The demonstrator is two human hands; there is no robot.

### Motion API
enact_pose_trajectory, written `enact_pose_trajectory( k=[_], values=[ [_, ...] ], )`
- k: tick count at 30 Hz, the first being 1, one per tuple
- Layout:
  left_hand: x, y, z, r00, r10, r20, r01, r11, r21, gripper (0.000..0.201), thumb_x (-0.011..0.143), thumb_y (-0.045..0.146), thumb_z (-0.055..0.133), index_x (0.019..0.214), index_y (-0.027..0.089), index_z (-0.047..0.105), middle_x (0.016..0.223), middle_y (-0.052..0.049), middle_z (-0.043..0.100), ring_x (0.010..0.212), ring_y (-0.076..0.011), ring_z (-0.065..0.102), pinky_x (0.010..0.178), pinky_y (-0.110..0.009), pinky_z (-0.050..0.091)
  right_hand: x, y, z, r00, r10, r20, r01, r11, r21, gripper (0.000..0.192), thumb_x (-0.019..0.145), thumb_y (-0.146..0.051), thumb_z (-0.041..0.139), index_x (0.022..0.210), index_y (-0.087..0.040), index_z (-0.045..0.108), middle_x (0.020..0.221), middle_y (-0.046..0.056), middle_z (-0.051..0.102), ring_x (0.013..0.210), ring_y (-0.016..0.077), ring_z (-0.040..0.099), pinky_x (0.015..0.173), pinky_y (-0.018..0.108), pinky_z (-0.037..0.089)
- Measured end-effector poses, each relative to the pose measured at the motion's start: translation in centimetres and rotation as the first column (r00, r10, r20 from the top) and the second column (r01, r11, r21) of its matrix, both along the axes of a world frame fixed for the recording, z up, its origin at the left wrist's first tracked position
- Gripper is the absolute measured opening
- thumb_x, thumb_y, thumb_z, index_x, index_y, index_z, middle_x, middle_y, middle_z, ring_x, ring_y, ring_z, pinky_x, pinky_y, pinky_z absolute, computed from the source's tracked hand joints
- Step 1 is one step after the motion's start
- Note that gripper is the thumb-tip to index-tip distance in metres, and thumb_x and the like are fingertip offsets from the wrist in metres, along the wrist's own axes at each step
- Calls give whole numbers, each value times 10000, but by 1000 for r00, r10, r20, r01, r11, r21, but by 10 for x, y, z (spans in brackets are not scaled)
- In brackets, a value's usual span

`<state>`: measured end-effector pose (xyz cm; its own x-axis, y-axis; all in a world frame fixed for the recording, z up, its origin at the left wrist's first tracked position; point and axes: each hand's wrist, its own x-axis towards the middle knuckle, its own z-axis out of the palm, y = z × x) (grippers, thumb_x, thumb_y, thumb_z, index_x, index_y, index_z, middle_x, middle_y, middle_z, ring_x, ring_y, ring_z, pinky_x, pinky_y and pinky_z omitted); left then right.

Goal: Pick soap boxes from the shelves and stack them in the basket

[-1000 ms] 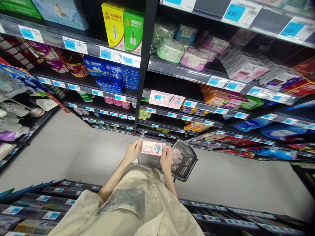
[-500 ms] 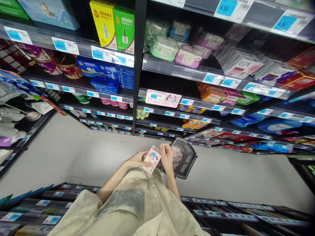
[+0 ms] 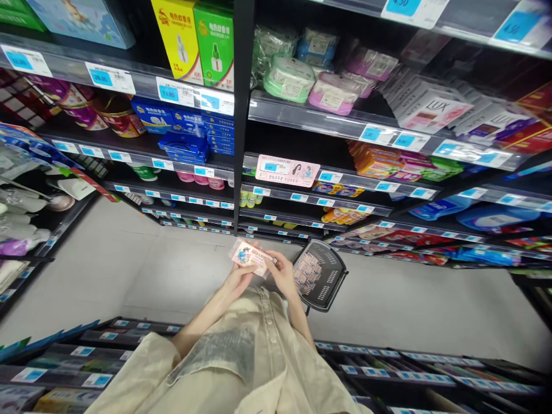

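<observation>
Fingers (image 3: 254,270) of both hands under pink packet's (image 3: 249,257) lower edge — packet above them.

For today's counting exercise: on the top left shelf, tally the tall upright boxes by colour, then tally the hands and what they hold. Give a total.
Yellow box: 1
Green box: 1
Hands, left hand and right hand: 2
Pink packet held in both: 1
Total: 5
</observation>
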<state>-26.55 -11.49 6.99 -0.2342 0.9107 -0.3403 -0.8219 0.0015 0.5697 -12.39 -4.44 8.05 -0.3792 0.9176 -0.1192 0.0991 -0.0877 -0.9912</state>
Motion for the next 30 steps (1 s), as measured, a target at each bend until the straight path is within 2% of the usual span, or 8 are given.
enact_pose_trajectory(
  k=[4, 8, 13, 17, 25, 30],
  values=[
    [2, -4, 0, 999, -28, 21, 28, 999, 27, 840, 616, 111, 851, 1395, 316, 611, 1594, -39, 563, 1538, -324, 454, 1247, -492, 440, -3, -2, -6, 995, -86, -58, 87, 996, 23, 355, 835, -501, 774, 1030, -206, 741, 1014, 96, 779, 891, 235, 710, 726, 330, 575],
    [0, -4, 6, 998, -67, 22, 65, 996, 61, 808, 617, 117, 834, 1375, 316, 637, 1559, -41, 599, 1513, -328, 489, 1217, -498, 472, -5, -5, -8, 985, -161, -53, 161, 987, -4, 467, 859, -546, 734, 1175, -218, 629, 916, 62, 752, 784, 213, 679, 647, 312, 531],
    [3, -5, 9, 990, -139, -36, 142, 987, 80, 746, 634, 187, 839, 1345, 312, 653, 1465, -54, 672, 1474, -330, 534, 1209, -501, 480, -2, -4, -9, 975, -211, -72, 209, 977, -34, 509, 867, -549, 718, 1223, -222, 558, 866, 41, 733, 733, 204, 654, 626, 306, 496],
    [5, -5, 7, 985, -162, -63, 166, 983, 76, 716, 639, 215, 847, 1326, 297, 661, 1439, -65, 686, 1461, -347, 542, 1218, -516, 468, 2, -4, -11, 970, -230, -82, 227, 973, -45, 517, 859, -538, 735, 1222, -219, 552, 859, 38, 735, 727, 201, 652, 637, 308, 499],
    [6, -6, 13, 986, -167, 8, 166, 985, 51, 865, 587, 201, 891, 1406, 300, 632, 1509, -67, 646, 1539, -336, 444, 1300, -487, 330, 3, -8, -10, 959, -260, -114, 255, 965, -60, 513, 831, -573, 776, 1171, -235, 592, 829, 12, 728, 748, 202, 675, 673, 315, 529],
    [7, -8, 12, 987, -153, 39, 151, 987, 49, 848, 581, 171, 889, 1386, 286, 651, 1523, -67, 635, 1534, -339, 453, 1295, -474, 334, 2, -9, -12, 955, -268, -128, 261, 963, -73, 494, 824, -564, 789, 1146, -234, 612, 848, 18, 740, 784, 204, 686, 711, 317, 536]
  ],
)
